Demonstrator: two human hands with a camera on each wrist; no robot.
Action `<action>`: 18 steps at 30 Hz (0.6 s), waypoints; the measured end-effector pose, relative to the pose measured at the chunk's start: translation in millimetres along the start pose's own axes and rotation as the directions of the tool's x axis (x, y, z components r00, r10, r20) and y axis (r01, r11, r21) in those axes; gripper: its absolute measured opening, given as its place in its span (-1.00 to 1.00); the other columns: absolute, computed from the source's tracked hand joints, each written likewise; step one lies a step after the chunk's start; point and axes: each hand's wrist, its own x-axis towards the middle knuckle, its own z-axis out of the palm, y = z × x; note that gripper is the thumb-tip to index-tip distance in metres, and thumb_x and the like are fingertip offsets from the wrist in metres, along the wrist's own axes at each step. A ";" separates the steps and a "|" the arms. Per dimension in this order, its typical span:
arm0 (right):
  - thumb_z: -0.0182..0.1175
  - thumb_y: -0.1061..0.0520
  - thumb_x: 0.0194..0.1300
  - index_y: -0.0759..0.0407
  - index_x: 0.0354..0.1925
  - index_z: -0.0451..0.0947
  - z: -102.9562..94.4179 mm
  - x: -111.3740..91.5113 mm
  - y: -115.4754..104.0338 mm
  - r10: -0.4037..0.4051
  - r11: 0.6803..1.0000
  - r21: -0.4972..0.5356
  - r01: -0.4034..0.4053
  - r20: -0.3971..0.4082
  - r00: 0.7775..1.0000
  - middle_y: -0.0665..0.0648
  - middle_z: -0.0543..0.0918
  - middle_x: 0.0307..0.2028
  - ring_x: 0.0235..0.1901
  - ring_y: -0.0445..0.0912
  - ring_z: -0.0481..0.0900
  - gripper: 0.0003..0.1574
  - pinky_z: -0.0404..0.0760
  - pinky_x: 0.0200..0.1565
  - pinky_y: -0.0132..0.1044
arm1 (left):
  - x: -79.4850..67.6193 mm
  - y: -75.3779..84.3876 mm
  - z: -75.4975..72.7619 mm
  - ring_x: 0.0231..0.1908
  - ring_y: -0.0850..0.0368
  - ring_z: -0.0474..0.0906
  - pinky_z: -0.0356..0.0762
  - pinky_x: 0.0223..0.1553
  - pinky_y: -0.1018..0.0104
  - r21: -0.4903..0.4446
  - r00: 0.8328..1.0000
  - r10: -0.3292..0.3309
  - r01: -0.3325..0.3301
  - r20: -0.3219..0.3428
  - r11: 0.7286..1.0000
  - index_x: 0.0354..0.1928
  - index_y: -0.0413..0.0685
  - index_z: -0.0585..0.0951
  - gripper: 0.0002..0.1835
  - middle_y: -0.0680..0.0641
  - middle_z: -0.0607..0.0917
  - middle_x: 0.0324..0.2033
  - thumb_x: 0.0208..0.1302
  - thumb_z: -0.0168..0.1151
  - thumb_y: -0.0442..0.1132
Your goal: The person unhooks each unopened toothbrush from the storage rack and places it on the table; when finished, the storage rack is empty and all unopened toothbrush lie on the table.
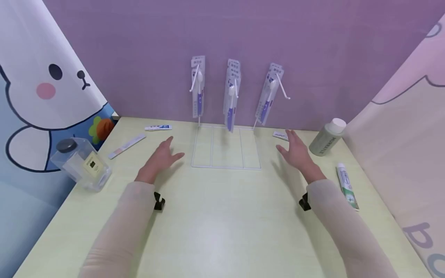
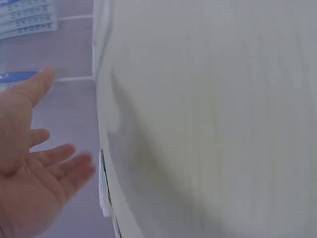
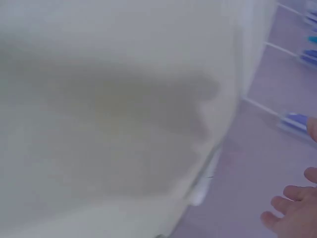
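Observation:
My left hand (image 1: 161, 159) hovers over the table left of a white wire rack (image 1: 226, 168), thumb spread from the fingers and nothing held. On the rack's other side, my right hand (image 1: 298, 151) is likewise empty, its fingers extended. Packaged toothbrushes hang from the rack's three hooks: a left pack (image 1: 199, 88), a middle stack (image 1: 232, 92) and a right pack (image 1: 269, 94). A small blue-and-white toothpaste tube (image 1: 158, 127) lies beyond the left hand. Partly hidden behind the right fingers is a small white tube (image 1: 280, 135). The left wrist view shows the left hand (image 2: 44, 163) with loosely bent fingers.
At the left, a slim pale box (image 1: 126, 146) lies near a clear bottle with a black cap (image 1: 85, 164). A grey-green bottle with a white cap (image 1: 327, 137) and a green-and-white toothpaste tube (image 1: 347, 186) are on the right. A purple backdrop (image 1: 156, 58) rises behind the table.

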 end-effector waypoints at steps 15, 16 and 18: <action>0.09 0.12 0.27 0.12 0.25 0.14 -57.7 76.3 -57.1 0.148 0.895 0.447 0.002 -0.302 0.942 0.13 0.39 0.13 0.07 -0.05 0.36 -0.37 0.32 0.07 -0.28 | 14.3 26.8 33.4 0.06 -0.17 0.33 0.25 0.08 0.01 -0.267 0.991 -0.059 0.088 0.116 0.960 0.34 -0.17 0.06 -0.11 -0.28 0.35 0.12 0.06 0.31 -0.06; 0.08 0.12 0.27 0.11 0.24 0.16 -60.2 80.6 -60.3 0.157 0.889 0.459 0.004 -0.314 0.936 0.11 0.41 0.11 0.05 -0.08 0.38 -0.39 0.34 0.05 -0.31 | 15.5 28.3 35.1 0.06 -0.17 0.32 0.24 0.08 0.02 -0.270 0.991 -0.059 0.088 0.116 0.959 0.33 -0.17 0.07 -0.12 -0.27 0.36 0.12 0.06 0.32 -0.08; 0.08 0.12 0.27 0.06 0.24 0.18 -64.3 88.1 -66.6 0.176 0.874 0.485 0.003 -0.322 0.930 0.07 0.44 0.09 0.02 -0.12 0.41 -0.41 0.37 0.02 -0.35 | 18.2 30.2 38.3 0.06 -0.17 0.32 0.23 0.09 0.03 -0.269 0.992 -0.052 0.082 0.116 0.960 0.33 -0.17 0.10 -0.13 -0.27 0.36 0.12 0.05 0.33 -0.09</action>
